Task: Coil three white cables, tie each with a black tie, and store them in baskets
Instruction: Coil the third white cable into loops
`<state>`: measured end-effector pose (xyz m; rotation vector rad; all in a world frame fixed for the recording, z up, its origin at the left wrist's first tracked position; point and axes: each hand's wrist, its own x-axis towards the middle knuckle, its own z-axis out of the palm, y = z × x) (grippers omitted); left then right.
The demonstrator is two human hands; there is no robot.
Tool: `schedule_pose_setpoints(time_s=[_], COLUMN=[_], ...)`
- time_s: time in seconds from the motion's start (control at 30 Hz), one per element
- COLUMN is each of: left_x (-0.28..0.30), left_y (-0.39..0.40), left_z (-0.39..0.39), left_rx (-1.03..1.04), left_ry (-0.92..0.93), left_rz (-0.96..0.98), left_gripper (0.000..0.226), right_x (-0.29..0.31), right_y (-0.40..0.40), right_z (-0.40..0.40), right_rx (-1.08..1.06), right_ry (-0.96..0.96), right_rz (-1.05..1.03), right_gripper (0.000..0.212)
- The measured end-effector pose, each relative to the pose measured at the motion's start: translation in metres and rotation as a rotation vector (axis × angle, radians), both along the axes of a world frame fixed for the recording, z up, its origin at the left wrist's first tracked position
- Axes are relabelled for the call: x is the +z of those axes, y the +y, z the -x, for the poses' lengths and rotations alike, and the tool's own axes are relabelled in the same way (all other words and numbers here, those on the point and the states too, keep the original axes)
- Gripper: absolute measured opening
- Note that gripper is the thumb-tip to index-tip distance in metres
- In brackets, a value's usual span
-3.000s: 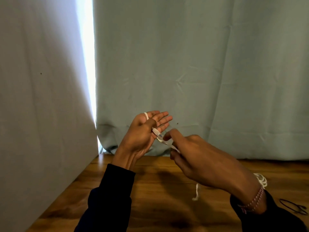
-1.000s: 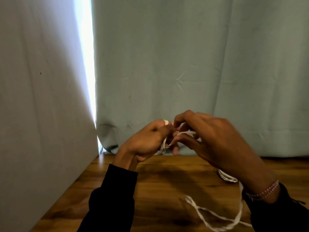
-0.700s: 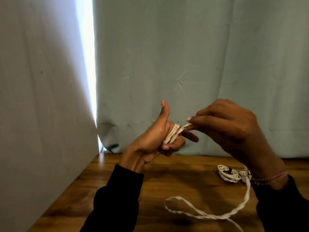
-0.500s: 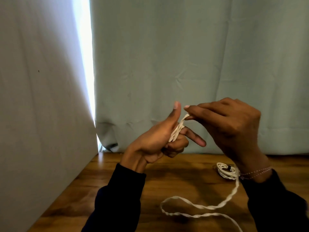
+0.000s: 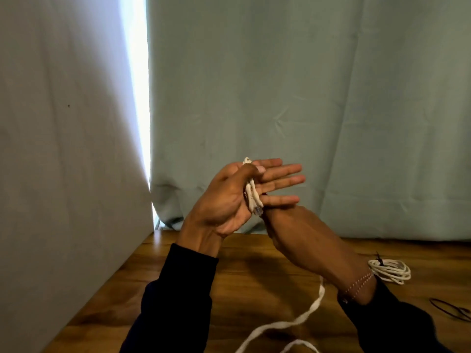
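Observation:
I hold my left hand (image 5: 229, 200) raised above the wooden table (image 5: 178, 253), its fingers straight and pointing right. Loops of a white cable (image 5: 251, 193) wrap across its fingers, and the thumb pins them down. A clear plug end sticks out below the thumb. My right hand (image 5: 313, 245) sits just under the left, back toward me, fingertips hidden behind the left hand. The cable's loose length (image 5: 293, 324) drops from under the right wrist and snakes across the table toward me. No basket is in view.
A coiled white cable (image 5: 390, 272) with a black tie on it lies on the table at the right. Loose black ties (image 5: 451, 309) lie near the right edge. A pale wall stands close on the left and a green curtain hangs behind the table.
My left hand has opened its fingers flat with the thumb down over the loops. My right hand has swung from above the left hand to below it, carrying the cable round.

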<state>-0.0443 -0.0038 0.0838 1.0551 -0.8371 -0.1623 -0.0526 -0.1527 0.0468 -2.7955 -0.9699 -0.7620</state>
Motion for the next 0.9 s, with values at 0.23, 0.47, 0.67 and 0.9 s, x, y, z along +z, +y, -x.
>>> schedule_pose_setpoints(time_s=[0.23, 0.47, 0.67, 0.9], left_x=[-0.003, -0.007, -0.003, -0.003], left_y=[0.002, 0.0, -0.007, -0.02], left_z=[-0.009, -0.008, 0.011, 0.012], left_rx=[0.174, 0.458, 0.565, 0.376], left_ry=[0.048, -0.072, -0.341, -0.144], left_rz=[-0.02, -0.261, -0.507, -0.569], left_gripper=[0.042, 0.037, 0.059, 0.083], right_x=[0.017, 0.028, 0.038, 0.046], right_y=[-0.006, -0.025, -0.037, -0.043], right_z=[0.037, 0.054, 0.049, 0.041], right_rx=[0.076, 0.208, 0.326, 0.273], right_ry=[0.098, -0.04, -0.046, -0.569], right_rz=[0.083, -0.097, -0.226, -0.269], right_gripper=[0.032, 0.038, 0.049, 0.028])
